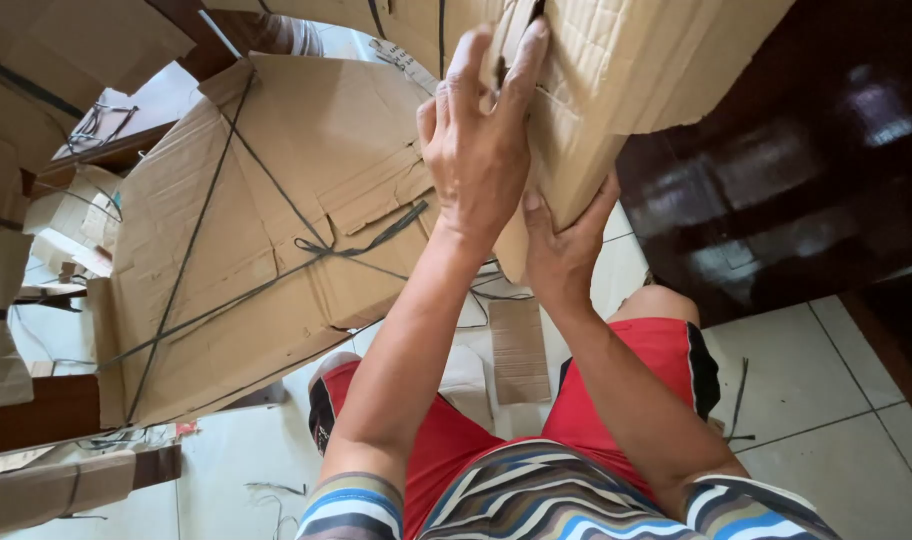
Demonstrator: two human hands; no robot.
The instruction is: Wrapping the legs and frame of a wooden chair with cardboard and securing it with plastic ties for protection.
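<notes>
I see the left hand [481, 140] gripping the upper face of a brown corrugated cardboard box [616, 70], raised before a dark wooden cabinet [796, 170]; the right hand [561, 245] clasps its lower edge.

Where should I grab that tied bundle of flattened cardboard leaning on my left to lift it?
Grip the cardboard bundle where the dark straps cross and knot, coming from the front face. The knot stands proud of the flat sheet, so fingers can probably hook under it; the edges look wide and floppy.
</notes>
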